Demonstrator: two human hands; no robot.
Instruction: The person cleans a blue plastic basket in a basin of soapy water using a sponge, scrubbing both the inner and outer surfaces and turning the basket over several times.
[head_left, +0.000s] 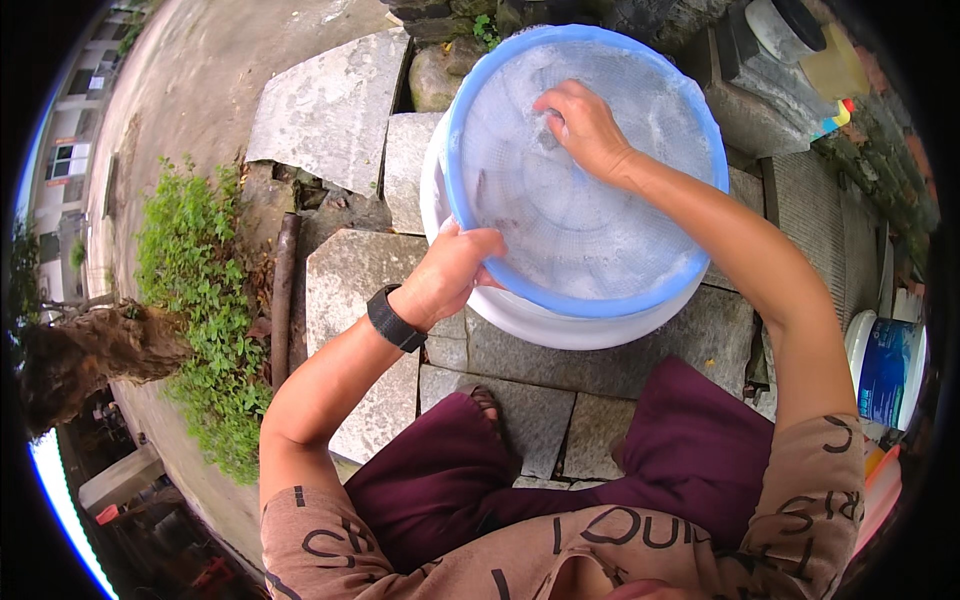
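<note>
A round plastic basket (592, 225) with a blue rim and a pale perforated mesh bottom is covered in soap suds. It rests tilted over a white basin (577, 334), which it mostly hides. My left hand (454, 266) grips the near left of the blue rim, thumb on top. Over the mesh, left of its centre, the fingers of my right hand (581, 127) curl round a small greyish scrubber (551, 139), partly hidden by fingers and foam.
Stone slabs (360, 285) pave the ground under the basin. A rusty pipe (285, 292) and a leafy green plant (199, 300) lie to the left. On the right stand a labelled white and blue bucket (889, 371) and, further off, a stone block (757, 105).
</note>
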